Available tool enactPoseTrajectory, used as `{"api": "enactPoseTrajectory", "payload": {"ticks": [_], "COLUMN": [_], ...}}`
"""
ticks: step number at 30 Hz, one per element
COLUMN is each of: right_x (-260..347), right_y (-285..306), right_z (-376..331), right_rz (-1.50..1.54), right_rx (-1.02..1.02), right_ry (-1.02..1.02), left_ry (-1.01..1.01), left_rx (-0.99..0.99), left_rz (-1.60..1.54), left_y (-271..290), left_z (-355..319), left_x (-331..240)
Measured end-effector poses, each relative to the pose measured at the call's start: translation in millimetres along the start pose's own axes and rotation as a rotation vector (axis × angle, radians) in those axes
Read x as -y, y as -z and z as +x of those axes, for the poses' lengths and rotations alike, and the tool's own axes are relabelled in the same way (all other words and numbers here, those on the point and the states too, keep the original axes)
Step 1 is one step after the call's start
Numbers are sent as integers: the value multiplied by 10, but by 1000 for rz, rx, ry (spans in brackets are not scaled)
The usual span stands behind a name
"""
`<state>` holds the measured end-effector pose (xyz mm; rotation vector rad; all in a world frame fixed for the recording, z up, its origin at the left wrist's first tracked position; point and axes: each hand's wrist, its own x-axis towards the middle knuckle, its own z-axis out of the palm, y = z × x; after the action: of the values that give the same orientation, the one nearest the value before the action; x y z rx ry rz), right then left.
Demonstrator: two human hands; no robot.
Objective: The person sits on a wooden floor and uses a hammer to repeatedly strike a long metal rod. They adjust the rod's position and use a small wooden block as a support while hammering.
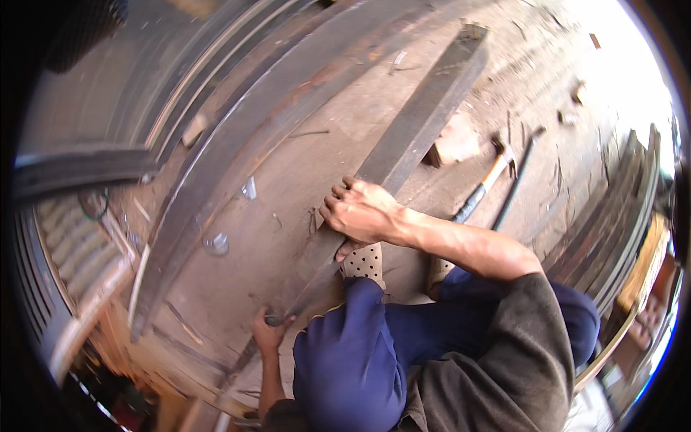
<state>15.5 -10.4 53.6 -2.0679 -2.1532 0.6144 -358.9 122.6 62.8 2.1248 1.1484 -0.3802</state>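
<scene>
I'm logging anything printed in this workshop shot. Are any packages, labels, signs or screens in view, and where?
None can be made out. The right hand and left hand grip a long dark metal bar on the dusty floor; a hammer lies to the right, all unmarked.

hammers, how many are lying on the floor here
1: a hammer with an orange-and-black handle lies on the floor right of the long steel bar. The dark rod beside it has no head. Others may be hidden.
</scene>
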Motion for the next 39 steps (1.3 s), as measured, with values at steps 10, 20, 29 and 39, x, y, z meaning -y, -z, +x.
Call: {"api": "enactPoseTrajectory", "payload": {"ticks": [10,20,29,39], "right_x": [243,149,175,-390], "right_y": [-165,-615,-688,-667], "right_z": [-5,-618,-616,-1104], "right_rz": [-185,-59,10,-140], "right_rx": [41,210,167,41], "right_ry": [-130,-112,-87,-157], "left_ry": [44,1071,728,767], "left_rx": [-394,-1387,-1351,-1302], "left_rz": [243,-1362,-1721,-1863], "left_y": [-171,-1265,-1030,-641], "left_z": [-230,-1303,-699,-317], "left_x": [476,2005,1880,594]}}
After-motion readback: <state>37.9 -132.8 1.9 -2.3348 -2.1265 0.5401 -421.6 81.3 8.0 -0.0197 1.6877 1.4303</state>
